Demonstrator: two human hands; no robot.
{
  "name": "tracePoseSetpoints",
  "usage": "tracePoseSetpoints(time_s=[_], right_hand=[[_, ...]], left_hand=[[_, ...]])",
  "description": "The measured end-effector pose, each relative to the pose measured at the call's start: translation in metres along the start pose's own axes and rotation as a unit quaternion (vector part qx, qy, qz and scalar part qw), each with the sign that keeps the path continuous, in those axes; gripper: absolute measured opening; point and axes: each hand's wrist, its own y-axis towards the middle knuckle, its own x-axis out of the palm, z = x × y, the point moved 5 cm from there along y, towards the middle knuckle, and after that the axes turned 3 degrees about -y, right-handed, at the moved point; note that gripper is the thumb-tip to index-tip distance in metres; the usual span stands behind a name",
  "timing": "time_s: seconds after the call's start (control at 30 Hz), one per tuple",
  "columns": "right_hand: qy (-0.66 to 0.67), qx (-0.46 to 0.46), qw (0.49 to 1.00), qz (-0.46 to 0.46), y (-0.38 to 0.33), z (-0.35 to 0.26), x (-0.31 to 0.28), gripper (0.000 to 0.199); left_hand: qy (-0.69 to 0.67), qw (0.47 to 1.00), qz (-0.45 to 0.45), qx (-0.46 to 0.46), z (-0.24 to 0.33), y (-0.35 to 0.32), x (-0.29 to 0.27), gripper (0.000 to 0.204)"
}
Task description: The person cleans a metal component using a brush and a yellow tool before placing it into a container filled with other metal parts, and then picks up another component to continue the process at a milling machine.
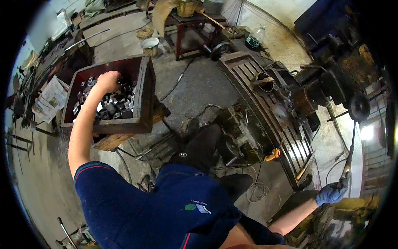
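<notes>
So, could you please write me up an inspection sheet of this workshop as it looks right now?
Surface: stained concrete floor; slotted machine table, grimy.
Job's things: dark red wooden crate filled with small metal blocks; long lever on the machine.
Clutter: newspapers left of the crate, white bucket, glass jar, wooden plank under the crate.
Hands: bare left hand reaching among the blocks, grasp not visible; right hand in a blue glove, closed on the lever.
Cables: black cable across the floor; coiled wire near the machine base.
Surroundings: red-legged table, drilling machine.
</notes>
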Motion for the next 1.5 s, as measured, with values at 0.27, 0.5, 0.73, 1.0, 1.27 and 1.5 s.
tracePoseSetpoints(time_s=[0.27, 0.5, 0.73, 1.0, 1.27, 1.5], right_hand=[[0.389, 0.213, 0.896, 0.009, 0.012, 0.016, 0.008, 0.043], [0.410, 0.139, 0.901, 0.038, 0.032, 0.018, 0.006, 0.025], [0.455, 0.224, 0.860, 0.065, 0.062, 0.015, 0.013, 0.027], [0.385, 0.192, 0.902, 0.039, 0.103, 0.030, 0.013, 0.028], [0.092, -0.051, 0.991, 0.086, 0.162, 0.019, -0.002, 0.028], [0.418, 0.373, 0.827, 0.049, -0.012, 0.010, 0.009, 0.040]], left_hand=[[0.124, 0.988, 0.080, 0.049, 0.029, 0.020, 0.021, 0.030], [0.104, 0.990, 0.093, -0.018, 0.000, 0.035, 0.043, 0.028], [-0.074, 0.987, 0.041, -0.134, -0.028, 0.042, 0.058, 0.048], [-0.345, 0.923, 0.168, -0.031, -0.044, 0.063, -0.038, 0.023], [-0.743, 0.628, 0.051, 0.226, 0.167, 0.031, -0.181, 0.046], [-0.854, 0.306, -0.298, 0.295, 0.426, -0.026, -0.110, 0.042]])
